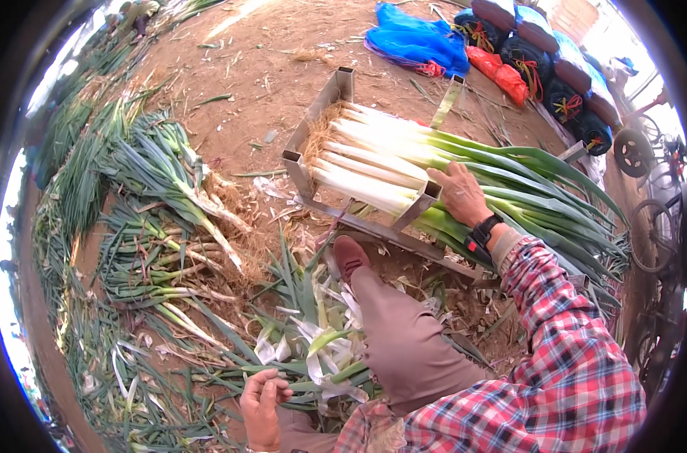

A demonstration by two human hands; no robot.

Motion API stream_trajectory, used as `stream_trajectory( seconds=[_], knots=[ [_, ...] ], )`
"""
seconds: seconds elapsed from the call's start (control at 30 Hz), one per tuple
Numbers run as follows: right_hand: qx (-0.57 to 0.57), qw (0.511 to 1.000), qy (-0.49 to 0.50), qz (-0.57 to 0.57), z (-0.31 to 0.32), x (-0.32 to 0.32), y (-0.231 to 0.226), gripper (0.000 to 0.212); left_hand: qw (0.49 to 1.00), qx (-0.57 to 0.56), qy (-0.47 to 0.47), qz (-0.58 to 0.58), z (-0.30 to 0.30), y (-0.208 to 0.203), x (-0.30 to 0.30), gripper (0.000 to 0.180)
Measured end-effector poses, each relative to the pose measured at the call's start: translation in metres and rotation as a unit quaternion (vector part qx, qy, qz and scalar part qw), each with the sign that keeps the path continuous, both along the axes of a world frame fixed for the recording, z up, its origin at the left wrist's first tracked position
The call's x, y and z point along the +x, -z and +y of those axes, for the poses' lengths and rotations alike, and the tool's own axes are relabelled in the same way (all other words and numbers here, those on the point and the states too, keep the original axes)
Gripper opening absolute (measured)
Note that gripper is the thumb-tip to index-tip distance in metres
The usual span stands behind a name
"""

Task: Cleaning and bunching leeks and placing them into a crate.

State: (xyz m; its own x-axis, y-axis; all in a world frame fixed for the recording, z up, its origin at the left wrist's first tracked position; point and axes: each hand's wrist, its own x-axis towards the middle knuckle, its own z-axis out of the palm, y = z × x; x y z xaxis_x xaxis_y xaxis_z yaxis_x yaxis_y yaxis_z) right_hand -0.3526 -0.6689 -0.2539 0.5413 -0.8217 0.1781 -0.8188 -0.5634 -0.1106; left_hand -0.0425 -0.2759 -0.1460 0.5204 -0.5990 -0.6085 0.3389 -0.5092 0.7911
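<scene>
Plaid shirt (509, 411), nearest me, fills five o'clock. Between two and three I have the right hand (464, 198) laid over the leeks (426, 147), which lie in a metal frame (322, 112) from centre toward three o'clock; from here I cannot tell whether it clamps any. At seven, the left hand (263, 408) curls, thumb and fingers together.

No readable lettering, no legible labels, numbers or signs
</scene>
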Motion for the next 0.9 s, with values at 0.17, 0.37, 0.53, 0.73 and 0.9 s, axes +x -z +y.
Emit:
stream_trajectory(
  seconds=[0.17,0.37,0.53,0.73,0.9],
  knots=[
    [0.022,0.999,-0.045,-0.018,-0.018,-0.012,0.006,0.041,0.999,-0.024,0.030,-0.015,0.008,-0.008,0.004,0.026],
    [0.029,0.976,-0.027,-0.216,0.010,-0.022,-0.147,0.033,0.996,-0.031,0.026,-0.075,0.061,-0.040,0.037,0.025],
    [0.320,0.874,-0.208,-0.300,0.103,0.104,-0.262,0.030,0.985,-0.011,-0.114,-0.127,0.110,-0.029,0.091,0.024],
    [0.451,0.743,-0.495,0.007,0.144,0.340,-0.150,0.029,0.991,0.007,-0.129,-0.027,0.170,0.052,0.135,0.028],
    [0.576,0.703,-0.414,-0.051,0.231,0.488,0.014,0.029,0.984,0.042,-0.165,0.054,0.204,0.094,0.155,0.026]
  ],
)
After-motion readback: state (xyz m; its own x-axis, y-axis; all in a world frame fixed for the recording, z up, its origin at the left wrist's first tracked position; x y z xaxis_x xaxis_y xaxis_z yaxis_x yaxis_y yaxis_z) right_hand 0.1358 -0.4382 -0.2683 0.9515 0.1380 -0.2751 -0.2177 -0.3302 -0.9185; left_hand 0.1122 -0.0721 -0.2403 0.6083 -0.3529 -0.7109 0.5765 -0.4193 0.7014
